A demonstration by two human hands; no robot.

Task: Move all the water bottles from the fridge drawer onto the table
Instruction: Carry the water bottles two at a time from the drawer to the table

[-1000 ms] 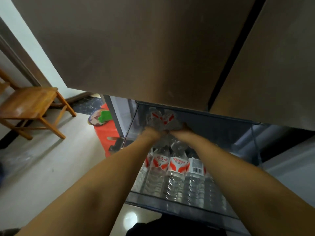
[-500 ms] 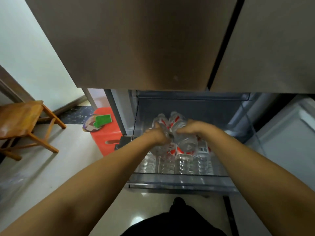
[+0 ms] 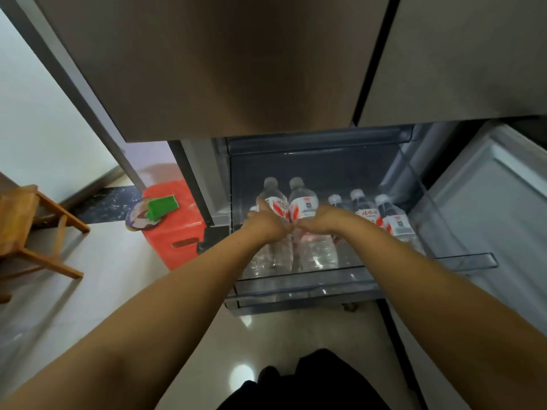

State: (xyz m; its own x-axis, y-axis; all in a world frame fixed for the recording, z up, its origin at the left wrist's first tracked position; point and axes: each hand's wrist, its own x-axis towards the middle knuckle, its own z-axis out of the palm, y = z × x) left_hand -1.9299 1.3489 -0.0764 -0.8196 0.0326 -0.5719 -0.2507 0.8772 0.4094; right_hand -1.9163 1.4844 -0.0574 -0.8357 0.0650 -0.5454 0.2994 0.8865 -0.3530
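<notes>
Your left hand [image 3: 268, 224] and right hand [image 3: 318, 221] each seem curled round an upright bottle [image 3: 276, 207], caps pointing away from you.

Bottles [image 3: 367, 216] in drawer [image 3: 302, 287]; stool [image 3: 174, 229] left of drawer.

A glossy pale tiled floor [image 3: 88, 291] reflects overhead light. A wooden chair [image 3: 26, 232] stands at the left by a pale green wall [image 3: 35, 128]. A red plastic stool [image 3: 174, 229] carries a green sponge [image 3: 162, 206] on a round patterned mat [image 3: 139, 217]. Brown brushed-metal fridge doors [image 3: 236, 60] fill the top.
</notes>
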